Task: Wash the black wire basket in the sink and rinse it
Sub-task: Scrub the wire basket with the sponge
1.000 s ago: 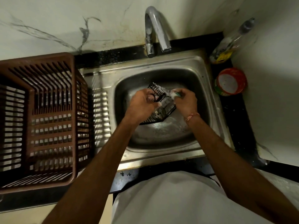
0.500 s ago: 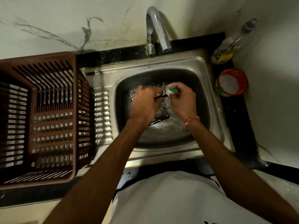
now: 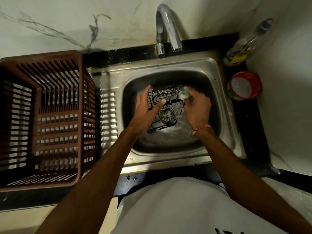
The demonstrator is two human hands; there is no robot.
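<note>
The black wire basket (image 3: 166,108) sits tilted in the steel sink (image 3: 219,98), its open side facing up toward me. My left hand (image 3: 146,107) holds its left side, thumb laid across the wires and fingers spread along the edge. My right hand (image 3: 196,107) is closed on a green and white soapy scrubber (image 3: 183,94), pressed against the basket's upper right corner. Foam clings to the wires. No water runs from the tap (image 3: 167,29).
A large brown slatted plastic crate (image 3: 42,119) stands on the counter to the left of the sink. At the right are a clear bottle (image 3: 244,46) and a red round tub (image 3: 244,85) of white paste. The marble wall is close behind.
The basket has been turned so more of its wire frame shows. My left hand shifted left and spread open along its side. My right hand moved the scrubber to the basket's upper right corner.
</note>
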